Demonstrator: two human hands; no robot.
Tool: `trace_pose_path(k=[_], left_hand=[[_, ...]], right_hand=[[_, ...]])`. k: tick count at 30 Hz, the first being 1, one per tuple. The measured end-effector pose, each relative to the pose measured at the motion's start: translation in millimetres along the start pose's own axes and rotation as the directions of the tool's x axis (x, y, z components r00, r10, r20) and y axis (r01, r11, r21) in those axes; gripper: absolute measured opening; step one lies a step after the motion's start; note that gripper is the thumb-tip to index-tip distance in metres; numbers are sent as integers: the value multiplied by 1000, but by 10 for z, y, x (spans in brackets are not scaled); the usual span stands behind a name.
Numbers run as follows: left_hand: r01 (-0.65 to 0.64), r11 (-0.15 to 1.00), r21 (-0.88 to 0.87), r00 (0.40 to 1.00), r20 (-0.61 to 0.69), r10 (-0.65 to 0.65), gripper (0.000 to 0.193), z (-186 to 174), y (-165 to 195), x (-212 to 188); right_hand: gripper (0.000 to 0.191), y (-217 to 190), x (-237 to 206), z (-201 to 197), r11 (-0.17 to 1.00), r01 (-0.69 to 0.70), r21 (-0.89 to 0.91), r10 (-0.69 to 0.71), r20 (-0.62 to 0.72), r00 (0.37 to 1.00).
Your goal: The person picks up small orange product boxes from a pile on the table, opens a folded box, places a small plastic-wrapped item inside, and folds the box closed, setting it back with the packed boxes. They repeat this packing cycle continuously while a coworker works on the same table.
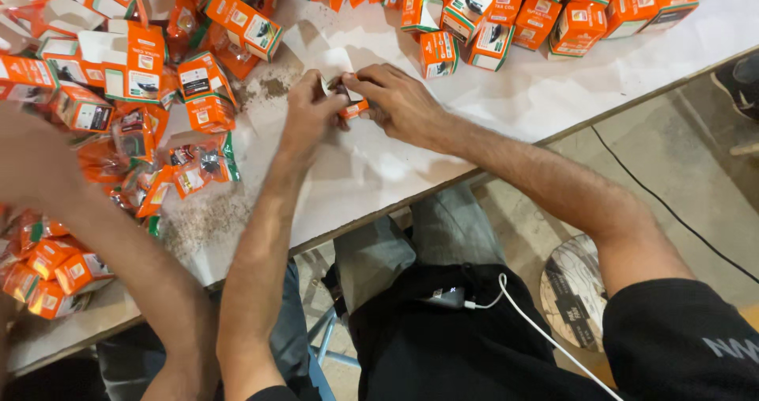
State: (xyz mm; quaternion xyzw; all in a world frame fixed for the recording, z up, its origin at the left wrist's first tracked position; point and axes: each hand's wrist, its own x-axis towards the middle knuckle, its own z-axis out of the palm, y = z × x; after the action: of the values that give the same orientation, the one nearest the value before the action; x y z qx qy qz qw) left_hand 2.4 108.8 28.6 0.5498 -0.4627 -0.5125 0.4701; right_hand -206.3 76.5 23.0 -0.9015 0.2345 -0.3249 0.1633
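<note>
Closest to the camera, the person's lap in dark clothes fills the bottom of the view, with a white cable [522, 310] running across it. Both upper arms are cut off at the bottom edge. A second person's arm [95, 243] comes in from the left, blurry, and its hand cannot be seen well.

Both forearms reach forward over the edge of the white tabletop [553, 92]. The left hand [310, 115] has its back to the camera, with the wrist bent a little and the fingers curled in. The right hand [395, 100] comes in from the right side, palm down, with its fingers bent toward the left hand.

Between the two hands sits a small orange box [353, 107]. Only a corner of it shows, because the fingers cover most of it. The right fingers are closed around it from above and the side. The left fingers touch its other end, but how tightly they pinch it cannot be told. A white flap or paper sticks up just behind the hands, and it is hard to tell what it is.

Farther away, a heap of orange boxes [134, 61] lies to the left, some open and some squashed. More orange boxes [545, 13] lie along the far top edge of the tabletop.
</note>
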Motion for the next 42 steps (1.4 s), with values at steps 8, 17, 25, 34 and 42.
trace_pose_path(k=[8, 17, 25, 34, 42], left_hand=[[151, 966, -210, 987, 90, -135, 9, -135, -116, 212], [-636, 663, 395, 757, 153, 635, 33, 1, -163, -107], [-616, 649, 446, 770, 168, 615, 20, 43, -122, -191], [-751, 406, 521, 621, 347, 703, 17, 19, -161, -219], [-620, 233, 749, 604, 265, 752, 38, -326, 4, 65]], right_hand=[[66, -2, 2, -9, 1000, -5, -23, 4, -31, 1000], [55, -2, 26, -41, 961, -252, 118, 246, 62, 967], [58, 69, -11, -11, 960, -204, 191, 205, 12, 979], [63, 29, -42, -55, 976, -156, 152, 156, 9, 988], [75, 312, 127, -92, 970, -79, -229, 5, -308, 951]])
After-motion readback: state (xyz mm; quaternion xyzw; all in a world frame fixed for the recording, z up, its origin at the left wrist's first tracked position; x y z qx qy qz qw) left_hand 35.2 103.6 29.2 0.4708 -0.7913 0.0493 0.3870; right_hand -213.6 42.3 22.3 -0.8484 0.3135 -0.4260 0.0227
